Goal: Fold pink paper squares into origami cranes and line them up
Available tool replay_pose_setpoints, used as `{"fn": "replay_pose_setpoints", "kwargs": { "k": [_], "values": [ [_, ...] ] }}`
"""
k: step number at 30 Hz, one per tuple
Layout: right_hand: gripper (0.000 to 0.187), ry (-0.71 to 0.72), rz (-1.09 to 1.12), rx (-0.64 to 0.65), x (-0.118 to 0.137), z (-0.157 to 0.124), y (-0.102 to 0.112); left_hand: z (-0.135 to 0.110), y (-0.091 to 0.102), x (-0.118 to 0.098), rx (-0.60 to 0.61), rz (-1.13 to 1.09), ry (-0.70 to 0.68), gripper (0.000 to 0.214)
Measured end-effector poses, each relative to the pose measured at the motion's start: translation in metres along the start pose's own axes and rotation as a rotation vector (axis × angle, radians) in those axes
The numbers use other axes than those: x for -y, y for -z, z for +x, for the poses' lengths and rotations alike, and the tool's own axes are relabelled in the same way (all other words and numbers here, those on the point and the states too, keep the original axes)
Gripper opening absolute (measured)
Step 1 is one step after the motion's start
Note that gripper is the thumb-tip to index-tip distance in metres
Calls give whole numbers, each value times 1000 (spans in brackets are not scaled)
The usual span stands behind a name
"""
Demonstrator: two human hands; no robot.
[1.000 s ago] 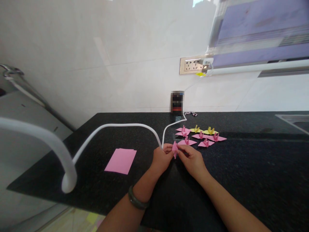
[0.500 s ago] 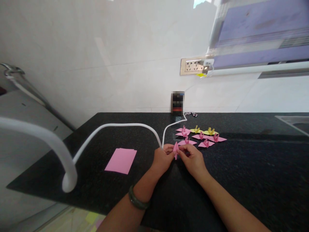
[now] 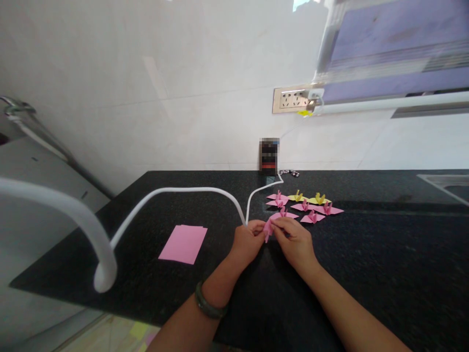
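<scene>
Between my two hands is a small folded piece of pink paper (image 3: 268, 231), pointed in shape. My left hand (image 3: 249, 242) pinches it from the left, with finger and thumb closed on its side. From the right, my right hand (image 3: 295, 240) grips its upper part between thumb and fingertips. Just behind my fingers stand pink paper cranes (image 3: 313, 217) and two yellow paper cranes (image 3: 320, 199), grouped on the black countertop (image 3: 351, 278). A stack of pink paper sheets (image 3: 183, 244) lies to the left of my hands.
A white cable (image 3: 194, 189) arches across the counter and passes close to my left hand. A phone-like dark device (image 3: 269, 157), blurred, leans on the wall beside a beaded strap (image 3: 291, 173). A wall socket (image 3: 291, 100) is above, and a sink edge (image 3: 439, 188) at far right.
The folded pink paper has tilted, its top now leaning to the right. My right hand has shifted slightly, its fingers covering more of the top. My left hand stays nearly in place.
</scene>
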State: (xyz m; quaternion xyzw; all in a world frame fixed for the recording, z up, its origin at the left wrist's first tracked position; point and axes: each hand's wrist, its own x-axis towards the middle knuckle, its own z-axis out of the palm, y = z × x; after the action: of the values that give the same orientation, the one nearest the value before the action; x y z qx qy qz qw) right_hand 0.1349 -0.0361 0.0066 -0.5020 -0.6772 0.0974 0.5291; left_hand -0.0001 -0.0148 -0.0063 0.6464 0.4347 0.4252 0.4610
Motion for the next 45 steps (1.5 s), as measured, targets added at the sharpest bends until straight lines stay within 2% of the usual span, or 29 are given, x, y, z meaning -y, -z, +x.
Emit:
{"fn": "replay_pose_setpoints", "kwargs": {
  "k": [4,8,11,18,24,27,29,31,33,36,41,45],
  "values": [
    [10,-89,30,26,0,0,-1,-1,0,-2,14,22,-27,22],
    [11,-199,38,16,-4,-1,-4,-1,1,-3,12,46,-39,24],
    [13,-228,41,28,-6,-1,-5,-1,1,-1,14,49,-40,24],
    [13,-217,51,54,-5,-2,-4,-1,0,-3,25,13,-39,23],
    [10,-229,67,139,-9,-2,-6,0,0,-5,24,-54,-21,23],
    [11,-216,126,145,-8,-1,-4,1,2,-6,24,-155,51,31],
    [10,-156,149,141,-6,1,-1,2,3,-8,12,-247,112,35],
    [9,-78,155,145,-3,3,1,2,4,-11,6,-338,154,35],
    [9,-59,162,148,-1,5,3,2,4,-15,18,-408,185,31],
    [11,-171,208,170,-3,6,3,1,3,-20,29,-460,227,27],
    [17,-426,461,278,-5,5,2,1,4,-22,77,-444,250,29],
    [20,-482,593,324,0,6,3,1,4,-22,82,-387,234,24]
  ]
}}
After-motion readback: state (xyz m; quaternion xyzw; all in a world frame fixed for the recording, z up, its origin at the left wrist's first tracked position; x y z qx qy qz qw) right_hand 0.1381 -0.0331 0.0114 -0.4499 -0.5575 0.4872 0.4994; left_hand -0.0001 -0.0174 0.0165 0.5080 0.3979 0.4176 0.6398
